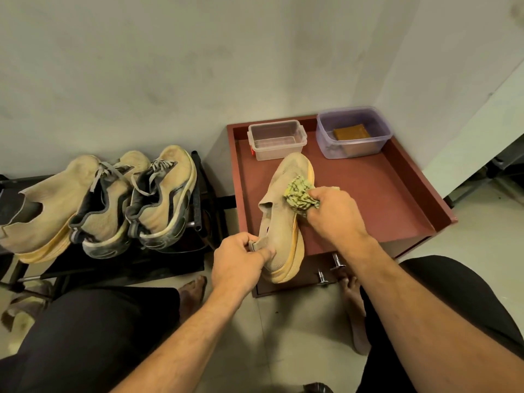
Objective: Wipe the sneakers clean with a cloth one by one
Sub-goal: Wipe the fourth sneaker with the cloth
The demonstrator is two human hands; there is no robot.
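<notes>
A tan slip-on sneaker (283,219) with an orange sole lies toe-away on the red-brown tray top (382,194). My left hand (241,262) pinches the pull tab at its heel. My right hand (334,214) grips a crumpled green-yellow cloth (299,195) and holds it against the sneaker's upper near the middle. Three more dusty tan sneakers (107,202) sit side by side on a black rack (198,194) to the left: one slip-on and two with grey laces.
At the back of the tray stand a clear plastic box (276,140) and a purple-tinted tub (353,131) holding a brown block. A drawer with metal knobs (329,270) is below. My knees and bare feet are close underneath. A wall rises behind.
</notes>
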